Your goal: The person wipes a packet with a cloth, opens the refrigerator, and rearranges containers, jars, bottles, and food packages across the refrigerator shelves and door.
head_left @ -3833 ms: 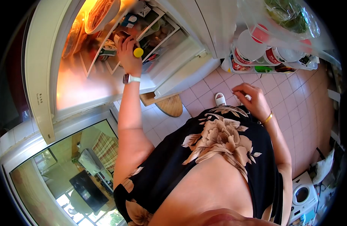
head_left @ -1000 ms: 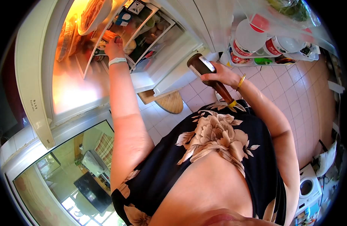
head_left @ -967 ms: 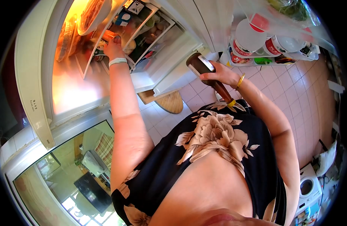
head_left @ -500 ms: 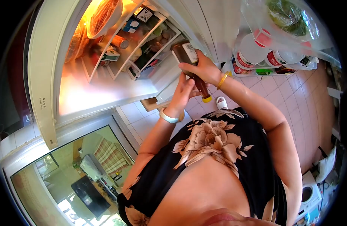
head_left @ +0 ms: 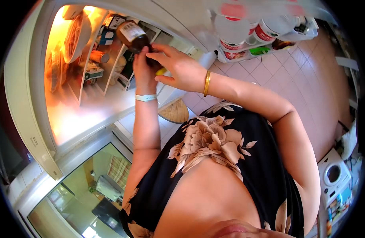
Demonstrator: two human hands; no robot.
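Observation:
A dark brown glass bottle [head_left: 131,35] with a pale label and a yellow cap is tilted in front of the open fridge, base up and away from me, cap toward me. My left hand [head_left: 143,67], with a pale band at the wrist, is closed around its neck. Just beside the neck is my right hand [head_left: 182,68], below a gold bracelet [head_left: 206,83]. Its fingers and thumb are spread apart near the yellow cap [head_left: 160,71]; whether the fingertips still touch the bottle I cannot tell.
Lit fridge shelves [head_left: 113,69] hold a covered bowl [head_left: 76,37], a can [head_left: 98,56] and several packages. On the right, large bottles [head_left: 266,29] stand in the door rack. A round wooden board [head_left: 174,111] sits low by the fridge. A white washing machine [head_left: 332,174] stands farther right.
Both hands and the bottle have moved left, toward the fridge shelves. My right hand's grip on the bottle has loosened and its fingers have spread, while my left hand holds the neck.

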